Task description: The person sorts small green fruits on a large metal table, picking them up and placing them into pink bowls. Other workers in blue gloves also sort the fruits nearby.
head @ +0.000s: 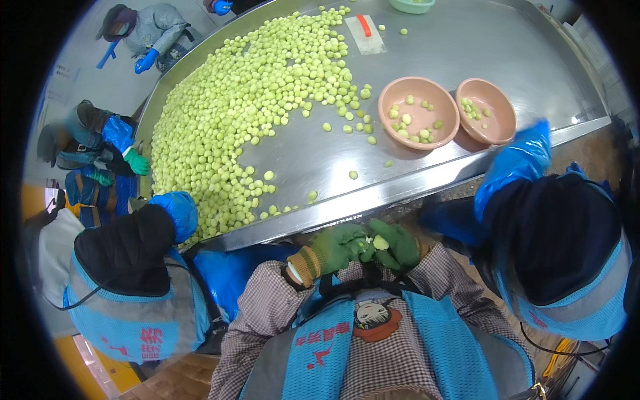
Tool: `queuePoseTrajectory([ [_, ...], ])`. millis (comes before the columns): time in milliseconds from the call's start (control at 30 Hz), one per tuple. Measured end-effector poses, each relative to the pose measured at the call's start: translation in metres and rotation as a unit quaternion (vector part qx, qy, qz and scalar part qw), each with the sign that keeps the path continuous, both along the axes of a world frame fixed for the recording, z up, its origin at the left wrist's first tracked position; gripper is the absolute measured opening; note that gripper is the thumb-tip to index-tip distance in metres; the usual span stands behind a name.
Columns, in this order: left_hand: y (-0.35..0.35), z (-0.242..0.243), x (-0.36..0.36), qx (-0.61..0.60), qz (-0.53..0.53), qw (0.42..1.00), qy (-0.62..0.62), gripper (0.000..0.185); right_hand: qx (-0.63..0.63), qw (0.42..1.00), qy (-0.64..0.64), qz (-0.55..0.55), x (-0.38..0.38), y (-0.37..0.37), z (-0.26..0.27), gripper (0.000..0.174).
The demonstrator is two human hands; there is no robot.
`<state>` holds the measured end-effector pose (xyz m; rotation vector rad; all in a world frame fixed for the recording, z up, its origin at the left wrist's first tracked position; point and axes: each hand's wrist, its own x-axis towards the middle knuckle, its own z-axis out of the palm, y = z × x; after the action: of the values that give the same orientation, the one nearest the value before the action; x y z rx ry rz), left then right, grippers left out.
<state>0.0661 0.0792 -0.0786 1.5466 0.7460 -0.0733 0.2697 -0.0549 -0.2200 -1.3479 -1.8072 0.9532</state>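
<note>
My left hand [346, 246] and my right hand [398, 246], both in green gloves, meet in front of my chest, just below the table's near rim. My right hand's fingers are closed about a pale green round vegetable or fruit piece [381, 242]. Beside it, the fingers of my left hand are curled, with a small whitish bit at their tips; whether they hold a tool is hidden. Beyond the rim, a large heap of similar green pieces [240, 110] covers the left of the metal table [310, 155].
Two pink basins [419, 136] [492, 95] hold several pieces each. Farther back lie a flat scraper [366, 42] with a red handle and a pale green bowl [412, 6]. People stand close on my left [135, 285] and right [555, 250]; others line the far left side.
</note>
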Motion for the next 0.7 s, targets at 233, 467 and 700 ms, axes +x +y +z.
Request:
queuePoseTrajectory([
  [233, -0.009, 0.040, 0.004, -0.099, 0.129, 0.987, 0.001, 0.034, 0.067, 0.958, 0.256, -0.108, -0.026, 0.013, 0.026, 0.039],
  [467, -0.024, 0.010, 0.016, 0.278, -0.015, 0.959, 0.049, 0.042, -0.087, 0.942, 0.320, -0.052, -0.029, 0.025, 0.016, 0.042],
  [700, -0.020, -0.012, 0.010, 0.379, -0.119, 0.916, 0.056, 0.032, -0.185, 0.792, 0.578, -0.075, -0.040, 0.021, 0.005, 0.050],
])
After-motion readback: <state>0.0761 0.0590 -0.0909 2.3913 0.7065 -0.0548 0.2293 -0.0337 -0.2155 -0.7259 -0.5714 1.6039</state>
